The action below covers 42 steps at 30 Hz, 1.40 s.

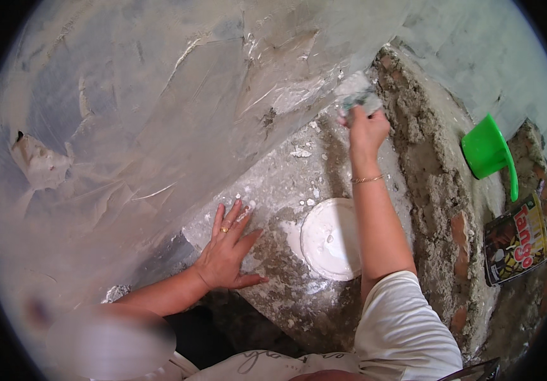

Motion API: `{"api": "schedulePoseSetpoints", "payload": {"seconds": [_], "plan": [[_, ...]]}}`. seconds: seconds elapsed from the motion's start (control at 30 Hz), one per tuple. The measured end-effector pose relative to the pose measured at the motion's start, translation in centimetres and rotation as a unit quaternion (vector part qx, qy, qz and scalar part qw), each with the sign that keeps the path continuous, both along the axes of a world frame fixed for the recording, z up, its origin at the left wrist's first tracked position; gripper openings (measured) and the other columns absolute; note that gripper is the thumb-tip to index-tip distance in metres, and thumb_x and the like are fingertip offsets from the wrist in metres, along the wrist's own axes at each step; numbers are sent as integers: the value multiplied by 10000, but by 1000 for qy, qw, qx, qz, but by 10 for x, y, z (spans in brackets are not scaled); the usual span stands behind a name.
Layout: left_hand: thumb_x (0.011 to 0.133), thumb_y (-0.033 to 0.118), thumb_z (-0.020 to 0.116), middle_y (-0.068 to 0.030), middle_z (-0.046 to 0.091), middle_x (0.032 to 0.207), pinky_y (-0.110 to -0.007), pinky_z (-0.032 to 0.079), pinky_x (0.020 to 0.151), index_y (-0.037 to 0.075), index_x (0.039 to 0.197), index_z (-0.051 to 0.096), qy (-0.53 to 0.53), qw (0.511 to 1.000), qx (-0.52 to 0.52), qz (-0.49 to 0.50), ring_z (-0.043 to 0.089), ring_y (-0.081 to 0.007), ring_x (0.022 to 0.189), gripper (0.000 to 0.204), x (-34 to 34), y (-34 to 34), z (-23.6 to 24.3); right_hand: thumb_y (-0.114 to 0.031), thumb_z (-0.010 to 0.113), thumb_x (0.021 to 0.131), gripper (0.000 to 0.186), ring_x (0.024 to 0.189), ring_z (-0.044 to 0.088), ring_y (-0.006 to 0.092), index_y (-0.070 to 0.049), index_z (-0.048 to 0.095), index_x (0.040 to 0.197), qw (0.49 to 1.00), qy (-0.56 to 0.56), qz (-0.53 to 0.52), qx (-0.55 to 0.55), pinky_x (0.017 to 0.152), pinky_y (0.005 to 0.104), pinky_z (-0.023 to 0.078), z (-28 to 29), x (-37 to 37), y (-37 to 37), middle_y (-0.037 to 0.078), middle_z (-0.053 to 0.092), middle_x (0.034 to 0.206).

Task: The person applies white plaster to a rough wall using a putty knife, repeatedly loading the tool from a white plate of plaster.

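My left hand (229,247), fingers spread, rests on the mottled grey concrete surface (267,190) near its edge with the plastered wall. A yellow ring is on one finger. My right hand (365,127) reaches to the far corner, closed on a small white-smeared tool (357,89) with some teal on it, against the bottom of the wall; its exact shape is unclear. Beside my right forearm is a round white lid or shallow dish (318,238) with white paste around it, partly hidden by the arm. Flecks of white material lie scattered on the concrete.
The grey plastered wall (146,95) fills the upper left. On the right, rough concrete steps (432,190) show exposed brick. A green plastic scoop (483,146) and a dark printed rectangular container (514,238) sit on them. A dark gap lies below the concrete edge.
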State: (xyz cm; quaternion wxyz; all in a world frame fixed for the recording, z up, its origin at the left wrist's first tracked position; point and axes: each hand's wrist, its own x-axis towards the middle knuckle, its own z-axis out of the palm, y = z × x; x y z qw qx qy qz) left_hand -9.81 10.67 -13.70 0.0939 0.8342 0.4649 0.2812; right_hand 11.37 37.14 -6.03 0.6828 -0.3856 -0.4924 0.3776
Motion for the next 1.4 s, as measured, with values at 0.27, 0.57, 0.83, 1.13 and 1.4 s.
{"api": "schedulePoseSetpoints", "payload": {"seconds": [0.27, 0.57, 0.83, 1.13, 1.4], "plan": [[663, 567, 761, -310, 385, 1375, -673, 75, 1104, -37, 1225, 562, 4, 1000, 4, 2, 192, -513, 1398, 849, 3, 2, 3, -68, 608, 785, 196, 699, 678, 349, 115, 630, 852, 962, -200, -163, -94, 627, 408, 581, 4, 2, 84, 249, 652, 841], [659, 558, 772, -315, 380, 1375, -679, 79, 1098, -40, 1218, 564, 0, 1000, -15, 3, 188, -516, 1398, 845, 4, 3, 3, -37, 599, 797, 155, 572, 656, 265, 109, 573, 752, 981, -178, -72, -27, 547, 330, 601, 86, -19, 80, 167, 634, 733], [664, 564, 767, -311, 371, 1384, -679, 69, 1100, -42, 1228, 556, 10, 1000, -12, 4, 187, -516, 1397, 855, 5, 3, 5, 39, 528, 810, 220, 769, 663, 288, 152, 541, 998, 984, 126, -46, -121, 497, 348, 624, 45, 51, 89, 233, 596, 999], [664, 559, 765, -309, 363, 1400, -672, 48, 1106, -41, 1228, 556, 18, 999, -24, 12, 173, -515, 1405, 849, 7, 3, 4, -139, 550, 839, 262, 672, 701, 271, 98, 629, 760, 876, -407, -235, 112, 551, 404, 517, 21, -26, 78, 233, 652, 746], [658, 558, 768, -311, 386, 1378, -672, 54, 1106, -39, 1230, 561, 16, 1000, -17, 19, 185, -520, 1401, 851, 5, 0, 3, 4, 568, 844, 164, 638, 668, 236, 107, 601, 967, 995, -90, 27, -27, 551, 316, 595, 44, 23, 28, 188, 674, 880]]}}
